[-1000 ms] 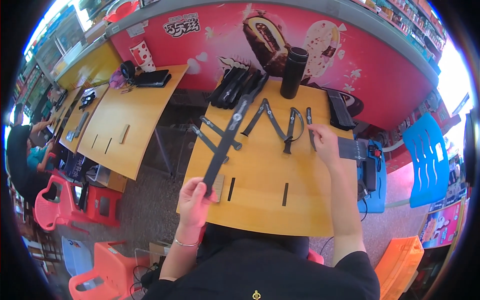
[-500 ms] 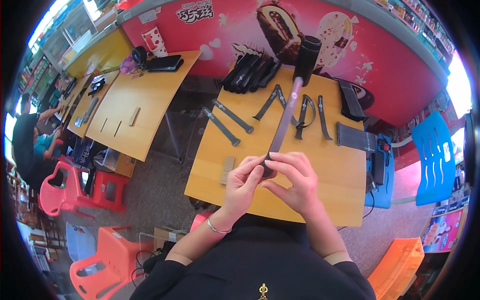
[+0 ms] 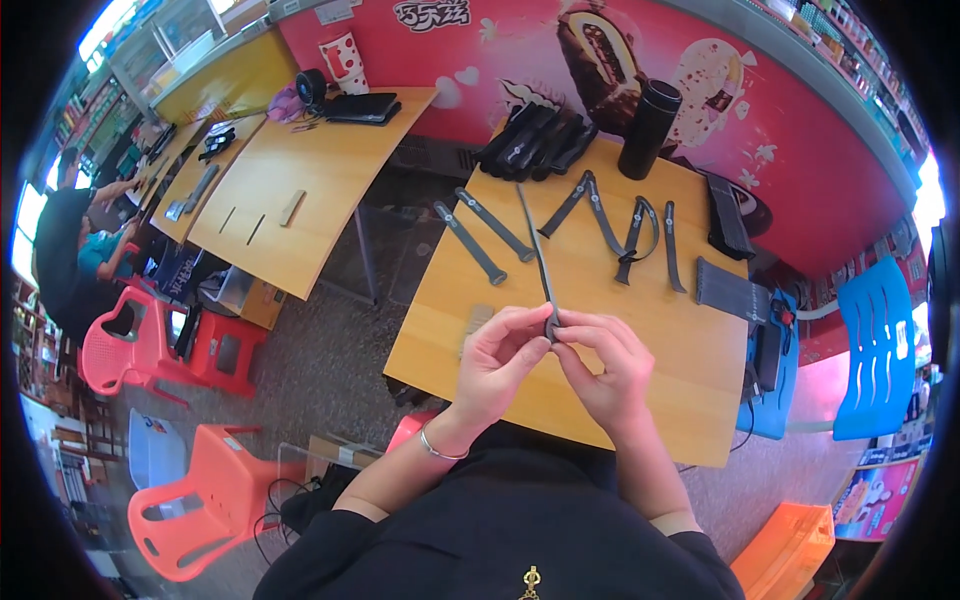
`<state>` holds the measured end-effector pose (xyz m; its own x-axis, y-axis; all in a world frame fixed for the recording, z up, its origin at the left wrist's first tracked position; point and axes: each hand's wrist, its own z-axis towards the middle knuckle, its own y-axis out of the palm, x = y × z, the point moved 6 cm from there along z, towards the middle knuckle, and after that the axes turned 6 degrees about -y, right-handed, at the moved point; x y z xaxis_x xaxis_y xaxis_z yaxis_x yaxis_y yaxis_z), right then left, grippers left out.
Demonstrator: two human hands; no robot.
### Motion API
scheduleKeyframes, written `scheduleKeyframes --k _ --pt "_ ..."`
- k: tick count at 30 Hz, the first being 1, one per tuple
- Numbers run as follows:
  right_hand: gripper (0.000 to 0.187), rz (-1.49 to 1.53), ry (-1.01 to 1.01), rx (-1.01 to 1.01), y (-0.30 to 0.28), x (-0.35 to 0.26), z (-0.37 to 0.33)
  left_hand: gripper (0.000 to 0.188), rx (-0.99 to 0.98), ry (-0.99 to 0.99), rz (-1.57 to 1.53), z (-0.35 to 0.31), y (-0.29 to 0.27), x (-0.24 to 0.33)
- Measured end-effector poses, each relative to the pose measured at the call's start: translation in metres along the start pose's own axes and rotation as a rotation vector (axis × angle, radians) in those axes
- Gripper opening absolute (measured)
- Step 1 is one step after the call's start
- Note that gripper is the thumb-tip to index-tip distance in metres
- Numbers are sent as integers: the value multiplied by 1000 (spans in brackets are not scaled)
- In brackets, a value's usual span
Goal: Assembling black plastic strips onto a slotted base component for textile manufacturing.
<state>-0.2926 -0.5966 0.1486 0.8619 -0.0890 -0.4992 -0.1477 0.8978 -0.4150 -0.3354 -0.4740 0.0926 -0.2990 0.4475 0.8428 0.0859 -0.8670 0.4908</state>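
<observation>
Just above the table's near half, my left hand (image 3: 500, 365) and my right hand (image 3: 610, 365) pinch the near end of a long dark grey strap (image 3: 538, 250). The strap points away from me, its thin edge turned up. Fingertips hide most of the gripped end. Left of it lie two similar straps (image 3: 470, 243) side by side. To the right are a bent strap (image 3: 592, 208), a looped strap (image 3: 640, 238) and a straight one (image 3: 671, 250). A small brownish-grey strip (image 3: 476, 322) is partly covered by my left hand.
At the table's (image 3: 690, 400) far edge lie a pile of black straps (image 3: 535, 140) and an upright black bottle (image 3: 650, 130). A dark flat pouch (image 3: 732, 292) sits at the right, near a blue chair (image 3: 875, 350). Another table (image 3: 290, 230) and red chairs (image 3: 215, 490) stand left.
The strap has turned from showing its flat face to standing edge-on, and its far end now points slightly left. My hands still grip its near end. The whole view has shifted slightly.
</observation>
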Motion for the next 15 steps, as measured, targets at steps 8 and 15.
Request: scheduleKeyframes --k 8,15 --pt "18 72 120 -57 2 3 -5 27 21 154 352 -2 0 11" --pt "17 3 170 -56 8 9 -8 31 -6 147 399 -5 -4 12"
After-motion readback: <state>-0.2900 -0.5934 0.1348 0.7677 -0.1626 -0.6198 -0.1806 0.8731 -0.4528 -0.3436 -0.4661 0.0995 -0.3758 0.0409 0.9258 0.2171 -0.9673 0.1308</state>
